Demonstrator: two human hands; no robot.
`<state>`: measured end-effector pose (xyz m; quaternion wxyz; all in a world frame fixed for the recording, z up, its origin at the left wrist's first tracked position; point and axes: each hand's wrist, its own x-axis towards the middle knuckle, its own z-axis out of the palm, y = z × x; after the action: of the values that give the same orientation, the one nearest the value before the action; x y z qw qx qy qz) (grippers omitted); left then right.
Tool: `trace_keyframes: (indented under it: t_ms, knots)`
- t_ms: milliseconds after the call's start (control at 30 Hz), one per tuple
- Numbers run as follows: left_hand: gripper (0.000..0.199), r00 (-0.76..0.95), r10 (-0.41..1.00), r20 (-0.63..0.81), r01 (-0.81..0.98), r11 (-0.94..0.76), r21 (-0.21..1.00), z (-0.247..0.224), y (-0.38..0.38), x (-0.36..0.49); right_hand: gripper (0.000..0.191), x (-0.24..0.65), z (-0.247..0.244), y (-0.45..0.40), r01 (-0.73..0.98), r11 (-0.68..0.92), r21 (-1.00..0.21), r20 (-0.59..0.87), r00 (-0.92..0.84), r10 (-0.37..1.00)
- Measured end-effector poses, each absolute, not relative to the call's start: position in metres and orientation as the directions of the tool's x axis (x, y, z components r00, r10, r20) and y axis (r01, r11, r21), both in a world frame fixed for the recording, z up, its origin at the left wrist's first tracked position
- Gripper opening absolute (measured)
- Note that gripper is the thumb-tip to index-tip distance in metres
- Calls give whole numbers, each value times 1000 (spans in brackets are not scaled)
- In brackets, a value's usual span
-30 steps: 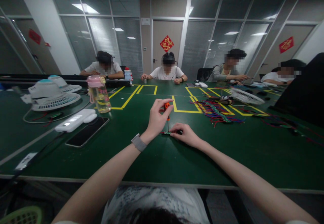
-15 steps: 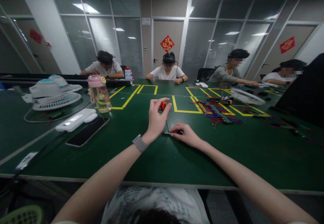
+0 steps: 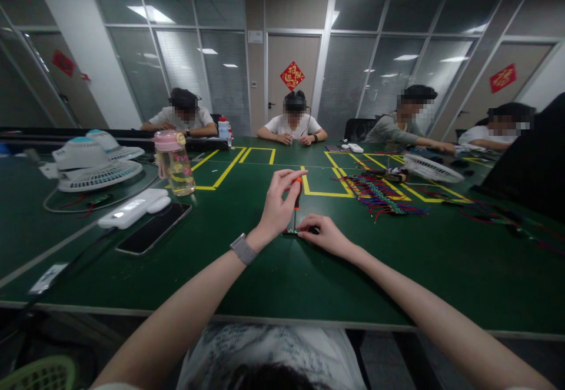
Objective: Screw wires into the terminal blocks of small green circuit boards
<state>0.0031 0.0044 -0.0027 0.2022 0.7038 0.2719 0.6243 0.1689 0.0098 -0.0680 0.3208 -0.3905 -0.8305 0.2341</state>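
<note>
My left hand (image 3: 281,200) is closed around the orange and black handle of a screwdriver (image 3: 298,196). The screwdriver stands nearly upright, and its thin shaft reaches down to a small green circuit board (image 3: 291,232). That board lies on the green table (image 3: 247,284) in front of me. With its fingertips, my right hand (image 3: 324,234) grips the board's right end, so part of the board is hidden. Where exactly the tip meets the board is too small to make out.
A phone (image 3: 153,229), a white power bank (image 3: 132,209), a pink-lidded bottle (image 3: 177,166) and white fans (image 3: 95,163) are at left. Wired circuit boards (image 3: 383,193) lie at right, near a fan part (image 3: 432,169). Several people sit across the table.
My left hand and the screwdriver handle have shifted slightly right, bringing the tilted screwdriver closer to upright. My right hand stays on the board. The person opposite has brought both hands together.
</note>
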Motion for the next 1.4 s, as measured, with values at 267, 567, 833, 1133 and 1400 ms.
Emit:
trace_keyframes:
  t_ms: [267, 567, 833, 1133, 1400]
  knots:
    - [21, 30, 621, 783, 153, -777, 610, -4, 7, 4, 14, 169, -68, 10, 500, 592, -632, 358, -489, 795]
    - [31, 113, 711, 695, -26, -697, 717, -3, 11, 4, 14, 170, -68, 10, 495, 580, -647, 343, -491, 801]
    - [31, 87, 685, 723, 75, -728, 681, -3, 9, 3, 14, 170, -69, 11, 482, 594, -644, 357, -497, 791]
    - [25, 43, 602, 797, 232, -782, 578, -3, 7, 2, 13, 169, -70, 12, 495, 596, -632, 356, -497, 791]
    - [28, 106, 694, 712, -7, -716, 698, -3, 8, 4, 14, 169, -69, 11, 485, 599, -637, 357, -502, 787]
